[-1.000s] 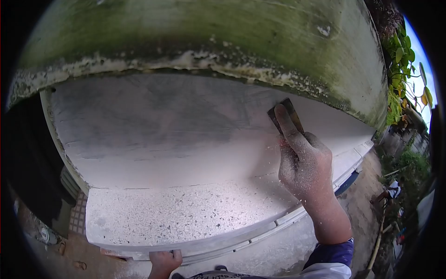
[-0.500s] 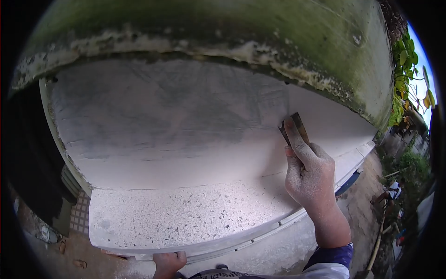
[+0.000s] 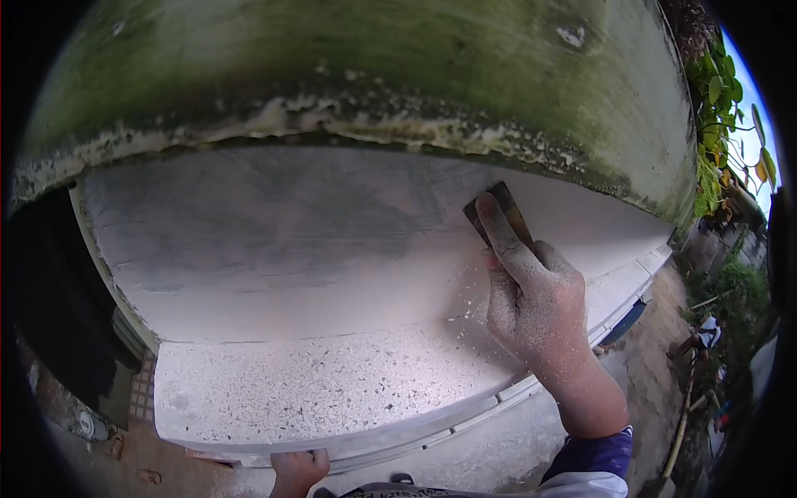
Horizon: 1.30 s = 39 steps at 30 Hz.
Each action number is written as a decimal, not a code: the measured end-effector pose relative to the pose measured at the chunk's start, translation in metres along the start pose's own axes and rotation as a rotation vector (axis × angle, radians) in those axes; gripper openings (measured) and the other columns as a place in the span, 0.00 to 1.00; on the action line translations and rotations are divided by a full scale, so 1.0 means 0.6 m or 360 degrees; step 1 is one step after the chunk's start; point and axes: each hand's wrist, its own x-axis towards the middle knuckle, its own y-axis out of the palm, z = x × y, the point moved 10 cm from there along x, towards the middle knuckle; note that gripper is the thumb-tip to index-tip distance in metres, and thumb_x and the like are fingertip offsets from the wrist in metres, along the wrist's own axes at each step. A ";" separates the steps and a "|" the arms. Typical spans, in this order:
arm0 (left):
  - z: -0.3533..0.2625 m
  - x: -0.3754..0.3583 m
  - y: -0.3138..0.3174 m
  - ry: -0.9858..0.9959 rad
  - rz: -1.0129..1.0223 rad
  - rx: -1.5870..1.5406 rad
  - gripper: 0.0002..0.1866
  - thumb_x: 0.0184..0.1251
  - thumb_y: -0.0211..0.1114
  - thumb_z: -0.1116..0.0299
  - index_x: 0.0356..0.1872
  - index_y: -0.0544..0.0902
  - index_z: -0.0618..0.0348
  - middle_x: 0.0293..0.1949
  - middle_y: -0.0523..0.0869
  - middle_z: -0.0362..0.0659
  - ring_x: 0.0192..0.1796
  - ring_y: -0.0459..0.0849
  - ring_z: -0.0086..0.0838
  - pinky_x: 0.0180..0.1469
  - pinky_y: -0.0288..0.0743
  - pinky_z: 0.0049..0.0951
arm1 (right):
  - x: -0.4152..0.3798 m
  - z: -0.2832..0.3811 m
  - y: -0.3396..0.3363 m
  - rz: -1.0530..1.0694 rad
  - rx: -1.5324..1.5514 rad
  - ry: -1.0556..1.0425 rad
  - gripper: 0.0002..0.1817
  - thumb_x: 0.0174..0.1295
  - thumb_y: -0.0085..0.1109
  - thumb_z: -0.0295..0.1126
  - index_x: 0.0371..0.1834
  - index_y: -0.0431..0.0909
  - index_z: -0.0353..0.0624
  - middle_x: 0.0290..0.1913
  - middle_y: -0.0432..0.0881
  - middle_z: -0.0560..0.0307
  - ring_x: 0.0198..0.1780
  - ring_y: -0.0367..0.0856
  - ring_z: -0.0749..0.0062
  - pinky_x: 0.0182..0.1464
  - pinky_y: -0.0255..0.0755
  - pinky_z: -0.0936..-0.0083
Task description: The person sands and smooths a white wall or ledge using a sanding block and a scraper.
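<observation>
My right hand (image 3: 540, 303), coated in pale dust, grips a flat dark scraper blade (image 3: 508, 214) with the index finger stretched along it. The blade lies against the smooth whitish wall panel (image 3: 357, 295), close to its grey-smeared upper area. White flakes fall just left of the hand. At the bottom, my left hand (image 3: 300, 471) is curled over the front edge of the ledge (image 3: 332, 386); its thumb shows and the other fingers are mostly hidden. Many small chips and fine dust lie scattered on the ledge.
A green, mould-stained concrete overhang (image 3: 365, 75) juts out above the panel. A dark opening (image 3: 58, 290) is on the left. Leafy plants (image 3: 718, 108) and a long pole (image 3: 682, 415) stand to the right. Sandals (image 3: 149, 476) lie on the ground at lower left.
My right hand has moved the scraper slightly left and up along the panel, and flakes now fall beside it. The view has tilted a little upward. My left hand stays on the ledge.
</observation>
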 end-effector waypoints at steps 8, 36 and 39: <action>0.009 -0.015 0.009 -0.0055 0.0170 0.0148 0.17 0.52 0.67 0.68 0.44 0.86 0.60 0.39 0.86 0.53 0.42 0.84 0.58 0.52 0.76 0.57 | 0.046 0.046 -0.009 0.0021 0.0020 -0.0023 0.34 0.61 0.59 0.16 0.72 0.79 0.55 0.31 0.84 0.45 0.29 0.86 0.56 0.37 0.79 0.67; 0.006 -0.002 -0.004 -0.0031 0.0002 0.0080 0.06 0.54 0.66 0.68 0.33 0.84 0.57 0.29 0.84 0.48 0.30 0.82 0.52 0.35 0.73 0.52 | -0.029 0.008 0.024 0.0237 -0.0006 0.0124 0.33 0.64 0.64 0.32 0.75 0.74 0.66 0.27 0.79 0.43 0.25 0.83 0.48 0.31 0.80 0.54; -0.005 -0.001 -0.014 0.0047 -0.0047 0.0121 0.06 0.54 0.66 0.68 0.31 0.84 0.57 0.27 0.83 0.47 0.28 0.81 0.51 0.33 0.72 0.51 | 0.027 0.046 0.008 0.0028 0.0085 -0.0057 0.34 0.64 0.64 0.30 0.75 0.74 0.67 0.27 0.79 0.44 0.25 0.83 0.48 0.31 0.80 0.56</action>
